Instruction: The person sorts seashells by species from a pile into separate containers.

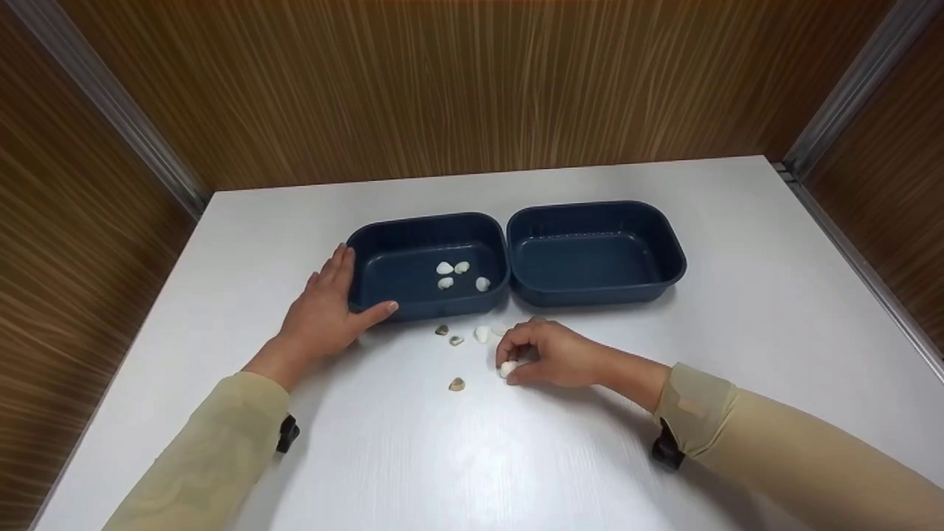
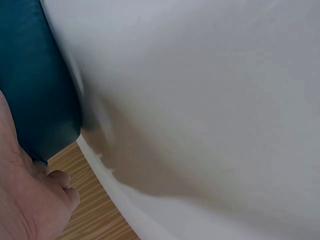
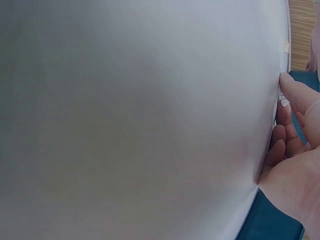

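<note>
My left hand rests against the left end of a dark blue tray, its fingers along the side and the thumb over the front rim. Inside that tray lie several white seashells. Between thumb and fingertips, my right hand pinches a white seashell low over the table. In the right wrist view a bit of white shell shows by the fingers. White shells lie just beyond this hand. To its left are small brownish shells, with a tan one nearer me.
A second dark blue tray with a bare bottom stands right beside the first. Both sit on a white table. Wood-grain panels rise behind and at the sides, with metal posts in the corners.
</note>
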`<control>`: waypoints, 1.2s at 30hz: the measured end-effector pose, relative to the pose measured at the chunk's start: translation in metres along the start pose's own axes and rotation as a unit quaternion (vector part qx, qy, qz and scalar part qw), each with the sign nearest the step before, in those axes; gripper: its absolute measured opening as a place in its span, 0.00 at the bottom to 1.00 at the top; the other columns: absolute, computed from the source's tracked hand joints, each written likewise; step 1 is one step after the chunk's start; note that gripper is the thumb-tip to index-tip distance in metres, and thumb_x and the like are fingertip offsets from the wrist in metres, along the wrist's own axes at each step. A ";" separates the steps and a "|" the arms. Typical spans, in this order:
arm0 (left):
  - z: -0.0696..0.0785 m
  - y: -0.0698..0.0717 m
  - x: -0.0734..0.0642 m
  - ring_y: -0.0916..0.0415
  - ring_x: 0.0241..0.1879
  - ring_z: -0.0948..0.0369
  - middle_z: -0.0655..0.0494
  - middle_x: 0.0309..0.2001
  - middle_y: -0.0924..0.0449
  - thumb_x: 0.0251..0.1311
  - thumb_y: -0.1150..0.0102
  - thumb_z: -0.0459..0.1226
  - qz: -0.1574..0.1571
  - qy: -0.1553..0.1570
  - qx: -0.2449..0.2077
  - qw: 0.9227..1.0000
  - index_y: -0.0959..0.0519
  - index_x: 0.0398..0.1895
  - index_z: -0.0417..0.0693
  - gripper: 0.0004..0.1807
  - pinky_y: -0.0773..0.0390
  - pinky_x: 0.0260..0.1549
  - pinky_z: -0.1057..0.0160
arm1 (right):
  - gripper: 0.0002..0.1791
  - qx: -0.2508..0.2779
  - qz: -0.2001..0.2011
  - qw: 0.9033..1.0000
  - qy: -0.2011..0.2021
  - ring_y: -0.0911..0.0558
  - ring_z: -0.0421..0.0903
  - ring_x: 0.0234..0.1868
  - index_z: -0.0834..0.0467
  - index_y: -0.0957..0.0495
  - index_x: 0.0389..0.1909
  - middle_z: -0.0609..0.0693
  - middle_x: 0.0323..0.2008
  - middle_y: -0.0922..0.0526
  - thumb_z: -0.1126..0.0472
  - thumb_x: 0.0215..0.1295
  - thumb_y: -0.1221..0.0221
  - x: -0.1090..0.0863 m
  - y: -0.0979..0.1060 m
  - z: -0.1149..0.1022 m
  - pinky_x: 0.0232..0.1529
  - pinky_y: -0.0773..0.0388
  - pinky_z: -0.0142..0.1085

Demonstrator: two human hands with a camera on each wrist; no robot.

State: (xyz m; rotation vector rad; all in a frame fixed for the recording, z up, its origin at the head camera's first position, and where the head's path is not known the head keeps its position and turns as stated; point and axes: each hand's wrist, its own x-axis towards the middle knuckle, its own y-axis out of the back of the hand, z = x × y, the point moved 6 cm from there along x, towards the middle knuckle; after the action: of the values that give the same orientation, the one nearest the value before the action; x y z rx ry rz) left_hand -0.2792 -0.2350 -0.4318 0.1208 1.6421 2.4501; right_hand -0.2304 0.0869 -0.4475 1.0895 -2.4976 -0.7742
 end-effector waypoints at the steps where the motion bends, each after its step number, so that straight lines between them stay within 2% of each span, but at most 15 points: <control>1: 0.000 0.000 0.000 0.63 0.84 0.41 0.45 0.87 0.69 0.63 0.53 0.79 0.000 0.000 -0.001 1.000 0.65 0.87 0.41 0.68 0.58 0.81 0.42 | 0.11 -0.003 0.001 1.000 0.000 0.18 0.47 0.44 0.58 0.13 0.41 0.47 0.37 0.14 0.69 0.59 0.24 0.000 0.000 0.000 0.50 0.23 0.34; 7: -0.001 0.002 -0.002 0.63 0.84 0.42 0.44 0.87 0.69 0.63 0.53 0.79 0.003 -0.002 0.001 1.000 0.64 0.87 0.40 0.69 0.59 0.81 0.41 | 0.10 -0.015 0.009 1.000 0.004 0.19 0.46 0.40 0.57 0.11 0.40 0.44 0.33 0.14 0.65 0.59 0.22 0.002 -0.002 -0.002 0.47 0.26 0.34; 11: -0.002 0.001 -0.002 0.63 0.84 0.41 0.46 0.87 0.69 0.63 0.54 0.79 0.003 0.001 0.001 1.000 0.64 0.87 0.41 0.69 0.58 0.81 0.41 | 0.10 -0.015 0.012 1.000 0.010 0.20 0.45 0.36 0.57 0.11 0.38 0.43 0.29 0.16 0.65 0.58 0.21 0.003 -0.002 -0.002 0.42 0.25 0.33; 15: -0.003 0.000 -0.001 0.62 0.84 0.40 0.46 0.87 0.69 0.63 0.53 0.79 0.003 0.000 0.001 1.000 0.64 0.87 0.41 0.68 0.56 0.80 0.40 | 0.10 -0.034 0.010 0.999 -0.003 0.23 0.43 0.35 0.55 0.10 0.39 0.40 0.27 0.20 0.63 0.57 0.21 0.002 -0.002 -0.003 0.40 0.27 0.31; 22: -0.002 0.001 0.001 0.63 0.84 0.39 0.44 0.87 0.69 0.63 0.53 0.78 0.002 -0.003 0.002 1.000 0.64 0.87 0.40 0.68 0.57 0.80 0.40 | 0.11 -0.058 0.007 0.998 -0.011 0.24 0.40 0.36 0.54 0.09 0.41 0.38 0.28 0.20 0.67 0.58 0.22 0.000 -0.001 -0.003 0.42 0.27 0.31; 31: -0.001 0.001 0.000 0.62 0.84 0.40 0.44 0.87 0.68 0.64 0.52 0.78 0.005 -0.008 0.001 1.000 0.63 0.87 0.39 0.68 0.58 0.81 0.41 | 0.10 -0.066 0.011 0.998 0.015 0.19 0.44 0.42 0.56 0.10 0.40 0.46 0.36 0.15 0.69 0.59 0.24 -0.003 0.001 -0.005 0.47 0.20 0.34; 36: 0.001 0.001 0.000 0.61 0.84 0.41 0.43 0.87 0.67 0.64 0.52 0.78 0.008 -0.012 0.002 1.000 0.62 0.87 0.39 0.68 0.58 0.81 0.41 | 0.08 -0.053 0.003 0.999 -0.001 0.19 0.40 0.37 0.57 0.12 0.38 0.43 0.34 0.15 0.69 0.60 0.25 -0.005 0.006 -0.006 0.42 0.20 0.31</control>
State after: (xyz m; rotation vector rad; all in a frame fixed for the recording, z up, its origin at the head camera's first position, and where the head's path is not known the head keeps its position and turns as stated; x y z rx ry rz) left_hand -0.2791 -0.2347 -0.4300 0.1638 1.6412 2.4479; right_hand -0.2277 0.0923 -0.4392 1.0448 -2.4296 -0.8964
